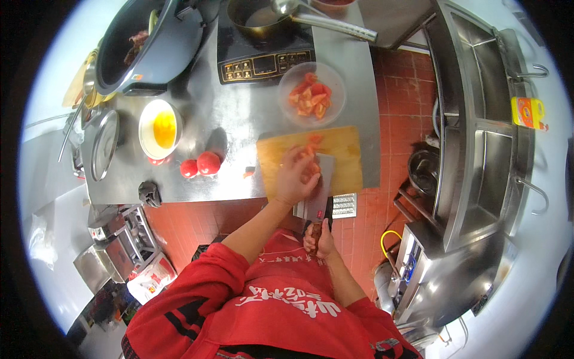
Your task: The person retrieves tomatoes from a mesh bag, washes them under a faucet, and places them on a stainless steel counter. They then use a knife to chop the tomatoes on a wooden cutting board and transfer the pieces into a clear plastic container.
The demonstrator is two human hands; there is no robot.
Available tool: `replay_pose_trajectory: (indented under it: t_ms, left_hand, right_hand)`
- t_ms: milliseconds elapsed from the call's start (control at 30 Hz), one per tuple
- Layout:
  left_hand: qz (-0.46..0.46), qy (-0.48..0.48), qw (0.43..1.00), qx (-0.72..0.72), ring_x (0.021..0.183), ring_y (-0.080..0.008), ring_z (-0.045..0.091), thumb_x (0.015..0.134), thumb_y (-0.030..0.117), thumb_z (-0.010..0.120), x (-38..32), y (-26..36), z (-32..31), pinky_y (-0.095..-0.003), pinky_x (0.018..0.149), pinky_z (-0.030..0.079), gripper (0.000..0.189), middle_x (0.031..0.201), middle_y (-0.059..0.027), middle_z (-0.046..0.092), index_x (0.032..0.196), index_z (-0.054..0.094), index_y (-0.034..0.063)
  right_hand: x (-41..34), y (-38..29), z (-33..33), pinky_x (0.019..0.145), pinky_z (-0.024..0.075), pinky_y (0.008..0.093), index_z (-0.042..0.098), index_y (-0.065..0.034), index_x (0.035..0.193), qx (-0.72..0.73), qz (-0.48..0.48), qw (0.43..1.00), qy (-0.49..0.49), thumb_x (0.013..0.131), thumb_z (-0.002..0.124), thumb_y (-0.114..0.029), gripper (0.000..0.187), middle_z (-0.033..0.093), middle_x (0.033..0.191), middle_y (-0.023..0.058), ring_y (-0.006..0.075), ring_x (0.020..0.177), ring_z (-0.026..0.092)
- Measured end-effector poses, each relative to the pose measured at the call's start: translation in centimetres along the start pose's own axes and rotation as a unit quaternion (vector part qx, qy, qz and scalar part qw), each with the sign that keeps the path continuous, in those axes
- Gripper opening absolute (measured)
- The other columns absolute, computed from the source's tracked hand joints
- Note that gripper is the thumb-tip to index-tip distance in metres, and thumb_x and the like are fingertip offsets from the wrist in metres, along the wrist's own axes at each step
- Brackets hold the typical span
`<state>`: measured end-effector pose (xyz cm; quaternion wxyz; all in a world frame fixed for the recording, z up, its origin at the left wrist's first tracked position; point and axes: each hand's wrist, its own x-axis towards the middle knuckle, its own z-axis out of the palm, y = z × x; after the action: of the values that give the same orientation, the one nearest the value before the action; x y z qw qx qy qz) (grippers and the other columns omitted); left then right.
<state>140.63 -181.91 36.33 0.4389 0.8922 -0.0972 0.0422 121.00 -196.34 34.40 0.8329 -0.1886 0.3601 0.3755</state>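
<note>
My left hand point(293, 179) is curled over a piece of tomato point(310, 168) on the wooden cutting board point(346, 157), its fingers hiding part of the piece. In my right hand point(329, 242) is the wooden handle of a cleaver point(326, 172). Its broad blade lies over the board, close along the right side of the tomato and my left fingertips. Small cut tomato bits point(315, 138) rest just beyond my fingers. Behind the board, a clear plastic bowl point(340, 99) holds several tomato chunks point(316, 99).
Two whole tomatoes point(208, 163) sit left of the board, near a white bowl point(144, 134) of beaten egg. A glove-like dark cloth point(149, 194) hangs at the table edge. Behind are an induction cooker point(264, 65) with a pan point(255, 24), and a large wok point(179, 58). Steel sinks point(489, 166) stand right.
</note>
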Motion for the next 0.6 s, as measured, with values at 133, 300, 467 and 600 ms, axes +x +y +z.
replay_pose_trajectory:
  t_ms: [133,300,467,600]
  left_hand:
    - [-0.023,0.011,1.000,-0.011,0.133,-0.0446,0.043,0.071,0.017,0.082,-0.6,-0.3,-0.9,-0.0536,0.108,0.039,0.052,0.134,-0.0170,0.052,0.119,0.064,0.0108]
    - [-0.041,0.016,0.999,0.002,0.133,-0.0428,0.043,0.070,0.018,0.080,-0.6,-0.5,-1.6,-0.0526,0.111,0.035,0.052,0.135,-0.0178,0.052,0.118,0.064,0.0083]
    - [-0.015,0.021,0.999,-0.024,0.133,-0.0429,0.044,0.070,0.016,0.081,-1.1,-1.1,-1.6,-0.0512,0.109,0.038,0.054,0.137,-0.0176,0.050,0.121,0.065,0.0096]
    - [-0.030,0.017,0.999,-0.031,0.133,-0.0420,0.044,0.070,0.014,0.080,-1.4,-1.0,-1.6,-0.0498,0.110,0.038,0.052,0.138,-0.0182,0.049,0.120,0.066,0.0094]
  right_hand:
    - [0.2,0.4,1.0,0.042,0.0368,0.0314,0.052,-0.0115,0.080,-0.009,0.001,1.000,-0.008,0.096,0.029,-0.076,0.070,0.040,0.052,0.0010,0.0149,0.041,0.036]
    - [-0.3,-0.3,1.0,0.043,0.0367,0.0315,0.052,-0.0110,0.078,-0.044,-0.003,0.999,0.026,0.096,0.029,-0.076,0.071,0.040,0.052,0.0006,0.0148,0.041,0.036]
    - [-0.6,0.0,0.0,0.044,0.0380,0.0320,0.053,-0.0109,0.077,-0.008,0.001,0.999,0.033,0.097,0.028,-0.075,0.072,0.041,0.052,0.0002,0.0148,0.042,0.038]
    - [2.3,1.4,0.8,0.045,0.0392,0.0316,0.053,-0.0109,0.078,-0.005,0.004,1.000,0.003,0.097,0.029,-0.075,0.071,0.042,0.053,0.0004,0.0148,0.043,0.039]
